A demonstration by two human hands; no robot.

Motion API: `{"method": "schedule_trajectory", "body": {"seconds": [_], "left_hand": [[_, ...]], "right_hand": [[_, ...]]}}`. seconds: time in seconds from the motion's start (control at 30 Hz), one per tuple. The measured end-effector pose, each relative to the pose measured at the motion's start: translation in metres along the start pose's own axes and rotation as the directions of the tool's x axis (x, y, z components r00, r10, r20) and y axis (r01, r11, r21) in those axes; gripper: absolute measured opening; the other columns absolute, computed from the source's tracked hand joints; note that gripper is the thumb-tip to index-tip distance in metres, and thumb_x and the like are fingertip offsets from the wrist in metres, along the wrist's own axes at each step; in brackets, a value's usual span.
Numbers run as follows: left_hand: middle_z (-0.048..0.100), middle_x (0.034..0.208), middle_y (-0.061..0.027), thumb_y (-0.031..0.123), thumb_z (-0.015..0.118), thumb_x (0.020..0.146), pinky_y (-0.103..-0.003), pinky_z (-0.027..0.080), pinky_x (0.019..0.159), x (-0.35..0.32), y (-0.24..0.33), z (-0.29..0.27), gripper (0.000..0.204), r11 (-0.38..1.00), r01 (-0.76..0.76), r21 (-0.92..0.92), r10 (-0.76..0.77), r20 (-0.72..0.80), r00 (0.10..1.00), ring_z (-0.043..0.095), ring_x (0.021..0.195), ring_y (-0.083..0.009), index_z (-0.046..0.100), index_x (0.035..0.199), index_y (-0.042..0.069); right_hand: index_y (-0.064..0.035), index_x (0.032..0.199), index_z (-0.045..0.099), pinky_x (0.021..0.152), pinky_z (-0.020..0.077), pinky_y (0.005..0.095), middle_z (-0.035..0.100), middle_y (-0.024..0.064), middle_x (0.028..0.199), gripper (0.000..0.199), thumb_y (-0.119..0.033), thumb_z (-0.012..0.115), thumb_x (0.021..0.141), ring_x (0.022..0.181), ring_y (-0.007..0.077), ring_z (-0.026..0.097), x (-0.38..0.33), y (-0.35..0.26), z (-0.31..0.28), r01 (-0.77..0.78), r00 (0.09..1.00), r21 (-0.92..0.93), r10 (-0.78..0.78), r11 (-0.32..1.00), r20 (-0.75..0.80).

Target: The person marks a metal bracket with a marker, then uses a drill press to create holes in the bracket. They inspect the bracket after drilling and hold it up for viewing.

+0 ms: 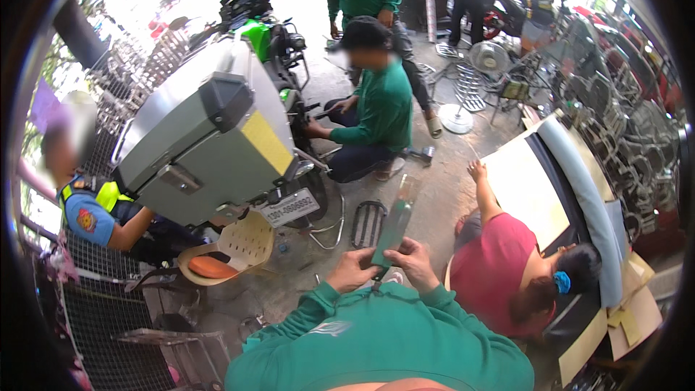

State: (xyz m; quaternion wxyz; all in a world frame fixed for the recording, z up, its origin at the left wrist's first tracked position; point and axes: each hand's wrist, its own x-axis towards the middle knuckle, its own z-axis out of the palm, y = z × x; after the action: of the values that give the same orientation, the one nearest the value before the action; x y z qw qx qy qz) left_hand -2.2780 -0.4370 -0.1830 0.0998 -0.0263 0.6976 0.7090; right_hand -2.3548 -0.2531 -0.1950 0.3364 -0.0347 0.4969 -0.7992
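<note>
In front of my chest I hold a long, flat green strip [393, 230] with a paler, see-through-looking far end; its exact kind I cannot make out. My left hand [352, 270] grips its near end from the left side. On the right side, my right hand [414, 264] pinches the same strip with thumb and fingers. The strip points away from me, tilted slightly to the right. Beyond it on the floor lies a black slotted rack [369, 224].
Ahead left stands a green motorcycle [257, 40] with a big silver top box [210, 148]. A person in green [373, 105] crouches beside it. A cream plastic chair [250, 239] is at left. At right, a person in red [496, 268] leans over a pale sheet [528, 188].
</note>
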Motion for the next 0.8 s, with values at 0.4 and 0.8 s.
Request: {"method": "schedule_trajectory", "body": {"seconds": [0.4, 0.8], "left_hand": [[0.070, 0.111, -0.0095, -0.002, 0.068, 0.088, -0.029, 0.055, 0.086, 0.006, 0.037, 0.015, 0.046, 0.947, 0.082, 0.310, -0.092, 0.018, 0.996, 0.067, 0.101, -0.0151, 0.056, 0.132, -0.007], [0.073, 0.092, -0.0077, -0.002, 0.069, 0.087, -0.026, 0.054, 0.075, 0.009, 0.026, 0.015, 0.017, 0.889, 0.185, 0.419, -0.217, 0.029, 0.976, 0.067, 0.081, -0.0114, 0.069, 0.104, -0.006]], "right_hand": [[-0.0011, 0.115, 0.067, 0.081, 0.0561, 0.0299, 0.071, 0.0051, 0.103, 0.032, -0.013, 0.077, 0.087, 0.093, 0.0120, 0.067, 0.003, 0.018, -0.016, 0.016, 1.000, 0.007, -0.015, 1.000, -0.015], [-0.0012, 0.116, 0.069, 0.077, 0.0538, 0.0273, 0.073, 0.0024, 0.098, 0.033, -0.010, 0.078, 0.086, 0.088, 0.0082, 0.065, -0.005, 0.012, -0.017, 0.090, 0.989, -0.017, -0.091, 0.996, -0.113]]}}
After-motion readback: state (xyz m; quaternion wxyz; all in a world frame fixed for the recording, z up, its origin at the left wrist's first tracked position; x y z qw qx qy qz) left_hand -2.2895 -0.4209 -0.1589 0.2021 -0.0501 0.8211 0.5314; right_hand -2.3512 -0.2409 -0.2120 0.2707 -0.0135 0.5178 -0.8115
